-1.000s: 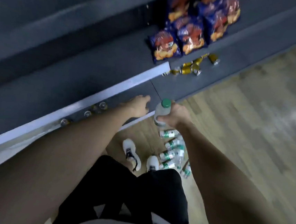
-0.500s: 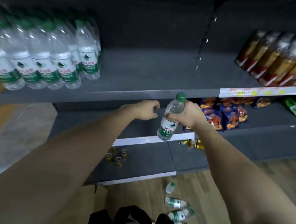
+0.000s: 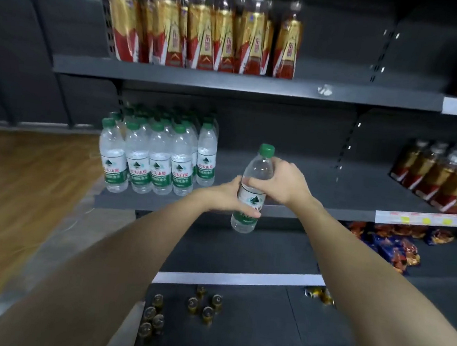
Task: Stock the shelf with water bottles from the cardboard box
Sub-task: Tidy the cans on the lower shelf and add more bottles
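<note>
A clear water bottle with a green cap and green label is held upright in front of the middle shelf. My right hand grips its upper body from the right. My left hand wraps around its label from the left. Several matching water bottles stand grouped at the left end of that grey shelf. The cardboard box is out of view.
Gold-and-red drink bottles fill the top shelf, and more stand at the right of the middle shelf. Snack bags lie on the lower shelf. Small gold cans sit on the bottom shelf. Wood floor lies left.
The view has risen from the floor to the shelves. The bottle has come up to middle-shelf height, and my left hand, empty before, now holds it too.
</note>
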